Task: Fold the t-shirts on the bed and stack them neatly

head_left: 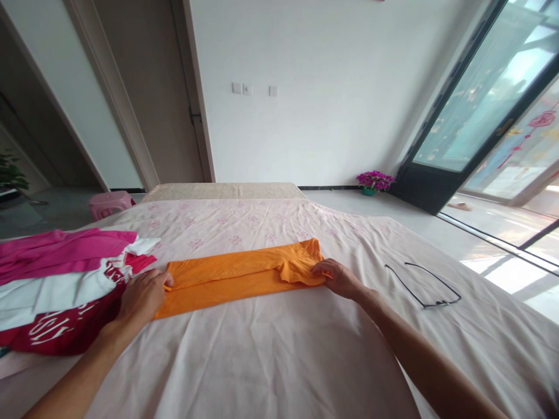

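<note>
An orange T-shirt (227,277) lies folded into a long narrow strip across the bed. Its left end is pinched between the fingers of my left hand (146,294). At the opposite end, where the cloth bunches in creases near a sleeve, my right hand (338,278) grips the edge. Both hands rest low, close to the sheet. Just left of my left hand is a pile of clothes: a magenta garment (65,250) on top, a white one (56,299) under it, and a dark red one with white letters (65,329) at the front.
A pale pink bedsheet (271,361) with small flower prints covers the bed. Black-framed glasses (443,302) lie to the right. Beyond the bed stand a pink plastic stool (111,202) and a pot of magenta flowers (374,181). A dark-framed glass door (441,157) is at the right.
</note>
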Tool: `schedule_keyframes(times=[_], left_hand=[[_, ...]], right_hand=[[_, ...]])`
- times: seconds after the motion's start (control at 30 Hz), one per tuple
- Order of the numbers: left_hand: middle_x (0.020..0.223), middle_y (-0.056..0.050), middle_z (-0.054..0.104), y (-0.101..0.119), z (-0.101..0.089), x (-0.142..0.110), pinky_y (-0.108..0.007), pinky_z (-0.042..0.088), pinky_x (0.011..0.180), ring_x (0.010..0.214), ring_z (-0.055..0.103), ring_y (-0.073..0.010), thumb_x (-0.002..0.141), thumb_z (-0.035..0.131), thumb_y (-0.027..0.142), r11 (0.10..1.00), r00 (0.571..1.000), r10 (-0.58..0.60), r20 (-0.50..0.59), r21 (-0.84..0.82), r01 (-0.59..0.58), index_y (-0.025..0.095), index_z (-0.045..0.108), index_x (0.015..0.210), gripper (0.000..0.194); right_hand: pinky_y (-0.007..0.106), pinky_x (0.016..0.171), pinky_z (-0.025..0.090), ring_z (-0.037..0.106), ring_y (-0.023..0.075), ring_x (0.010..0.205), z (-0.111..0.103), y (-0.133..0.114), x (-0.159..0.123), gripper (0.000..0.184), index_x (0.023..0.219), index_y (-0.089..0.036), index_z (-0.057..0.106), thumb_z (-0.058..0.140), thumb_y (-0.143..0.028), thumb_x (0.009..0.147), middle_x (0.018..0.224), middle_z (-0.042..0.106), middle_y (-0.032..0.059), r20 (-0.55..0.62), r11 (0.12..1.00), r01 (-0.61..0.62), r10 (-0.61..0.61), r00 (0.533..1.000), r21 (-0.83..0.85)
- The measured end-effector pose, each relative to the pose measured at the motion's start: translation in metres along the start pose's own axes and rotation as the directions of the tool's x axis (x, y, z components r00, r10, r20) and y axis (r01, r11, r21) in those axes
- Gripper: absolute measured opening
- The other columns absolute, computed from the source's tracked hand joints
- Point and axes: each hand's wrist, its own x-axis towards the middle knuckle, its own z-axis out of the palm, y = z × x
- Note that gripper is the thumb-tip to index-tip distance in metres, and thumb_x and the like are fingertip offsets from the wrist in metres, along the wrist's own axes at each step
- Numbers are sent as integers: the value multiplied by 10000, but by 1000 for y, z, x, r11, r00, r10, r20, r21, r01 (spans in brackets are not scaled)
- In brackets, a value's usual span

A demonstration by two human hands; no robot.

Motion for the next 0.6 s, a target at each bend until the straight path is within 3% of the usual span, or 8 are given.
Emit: schedule_keyframes(times=[0.13,0.23,0.43,0.6], left_hand=[[921,-39,703,23,-15,2,-363,410,857,895,621,-232,818,393,57,1000,998,6,-54,2,-6,230,691,864,347],[957,-37,694,51,-20,7,-346,427,881,924,619,-214,812,403,42,992,991,73,-112,-92,-84,227,665,875,327],[985,-23,680,135,-15,21,-300,463,902,980,614,-174,808,439,18,894,956,210,-206,-354,-273,235,624,910,302],[987,-22,668,204,-13,28,-292,480,901,976,610,-161,835,487,21,815,933,315,-173,-455,-359,234,626,952,280]], right_hand=[[336,940,505,639,207,1068,0,5,-1,419,963,-245,735,511,-18,692,1112,713,34,-4,998,29,-29,1000,-47],[323,902,505,622,215,1095,-3,8,1,367,1022,-262,736,568,-71,757,1181,679,46,-60,988,-39,30,998,-152],[268,779,473,648,194,983,-8,5,21,302,1060,-278,732,629,-134,814,1163,662,44,-33,934,-128,124,992,-335],[237,705,429,642,135,809,-9,3,32,168,952,-261,719,567,-214,898,1087,684,8,-11,957,-117,119,993,-267]])
